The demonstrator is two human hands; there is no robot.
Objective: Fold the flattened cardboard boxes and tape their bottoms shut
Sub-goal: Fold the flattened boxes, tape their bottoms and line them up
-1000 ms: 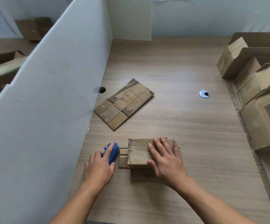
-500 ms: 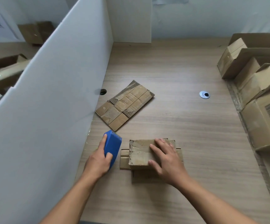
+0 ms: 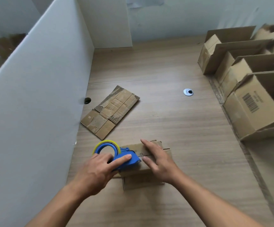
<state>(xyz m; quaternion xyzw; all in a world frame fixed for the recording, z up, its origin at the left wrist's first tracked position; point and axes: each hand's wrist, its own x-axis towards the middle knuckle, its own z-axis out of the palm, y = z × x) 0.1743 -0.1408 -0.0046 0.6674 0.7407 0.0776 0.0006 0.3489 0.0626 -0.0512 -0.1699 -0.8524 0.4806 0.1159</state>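
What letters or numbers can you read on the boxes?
"S": near the left corner of the flattened brown cardboard box.
Faint pale lettering across the middle of that same cardboard: too blurred to read.
Barcode with small print beside it, on the side of the big open brown cardboard box at the right: too small to read.

Both bare arms reach in from the near side. The left hand (image 3: 98, 167) curls around the blue tape dispenser (image 3: 133, 163), with one finger lying straight along its top. The right hand (image 3: 157, 159) lies flat on the small box (image 3: 138, 149), fingers straight, pointing far and left.
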